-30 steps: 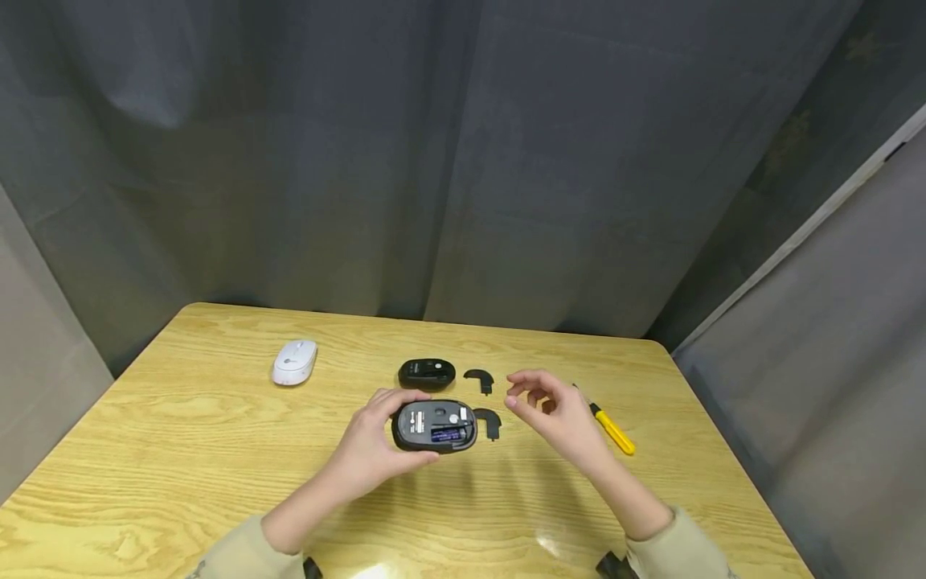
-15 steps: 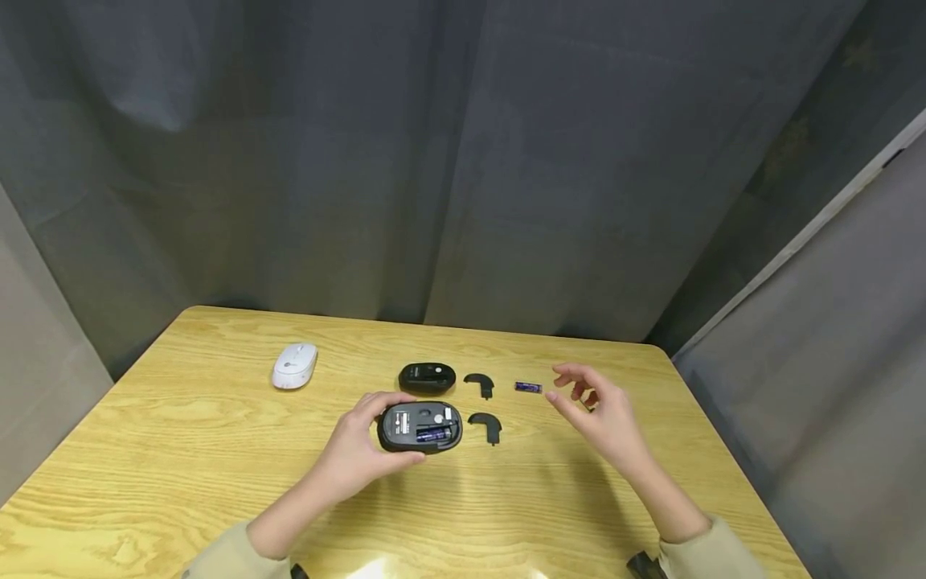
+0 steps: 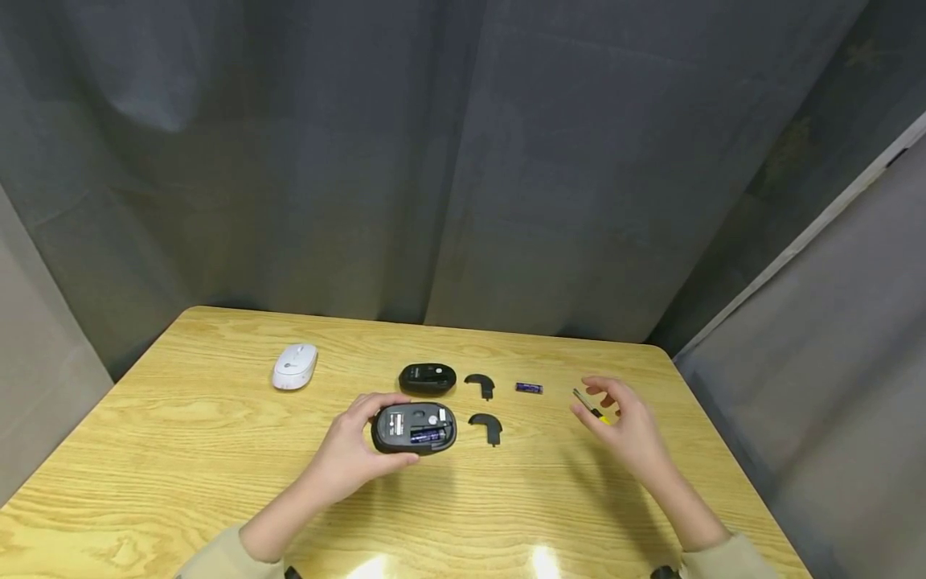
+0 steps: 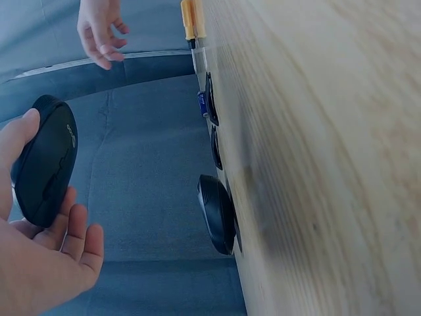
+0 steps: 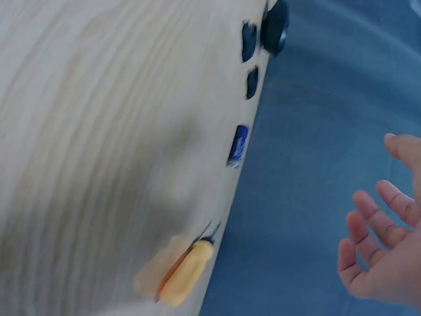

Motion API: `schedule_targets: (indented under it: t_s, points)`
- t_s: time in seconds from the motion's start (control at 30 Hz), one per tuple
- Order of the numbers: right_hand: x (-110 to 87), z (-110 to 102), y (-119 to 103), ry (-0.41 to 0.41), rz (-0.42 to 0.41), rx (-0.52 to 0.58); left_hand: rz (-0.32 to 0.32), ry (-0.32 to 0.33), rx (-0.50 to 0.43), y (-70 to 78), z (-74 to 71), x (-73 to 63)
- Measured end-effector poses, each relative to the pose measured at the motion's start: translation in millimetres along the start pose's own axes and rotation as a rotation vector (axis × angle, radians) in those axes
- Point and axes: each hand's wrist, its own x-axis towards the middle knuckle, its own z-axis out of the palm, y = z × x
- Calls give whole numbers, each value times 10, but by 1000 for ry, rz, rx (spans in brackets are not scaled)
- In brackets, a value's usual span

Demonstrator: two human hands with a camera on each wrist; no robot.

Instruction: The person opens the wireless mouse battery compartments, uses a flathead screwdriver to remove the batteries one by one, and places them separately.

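My left hand [image 3: 347, 450] grips a black computer mouse [image 3: 394, 425] by its edges, underside up and raised off the table. A blue battery [image 3: 428, 435] sits in its uncovered compartment. In the left wrist view, thumb and fingers press opposite sides of the mouse [image 4: 49, 161]. My right hand [image 3: 631, 430] hovers at the right with relaxed fingers and holds nothing. Below it lies a yellow-handled screwdriver [image 3: 589, 404], its handle mostly hidden in the head view but plain in the right wrist view [image 5: 187, 273]. A second blue battery [image 3: 529, 388] lies left of that hand.
Two black battery covers [image 3: 481, 386] [image 3: 487, 428] lie on the wooden table [image 3: 181, 466], between the held mouse and the loose battery. Behind the held mouse rests another black mouse [image 3: 428, 378], underside up. A white mouse [image 3: 294, 367] stands at the left. Grey curtains [image 3: 434, 161] surround the table.
My right hand has moved right, away from the covers, over the screwdriver. The loose battery now shows on the table. My left hand has shifted slightly left with the mouse.
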Motion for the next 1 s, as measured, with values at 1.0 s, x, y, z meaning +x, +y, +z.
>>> schedule_targets:
  t_s: [1.0]
  points:
    - [-84, 68, 860, -365, 117, -164, 44, -20, 0, 25, -15, -27]
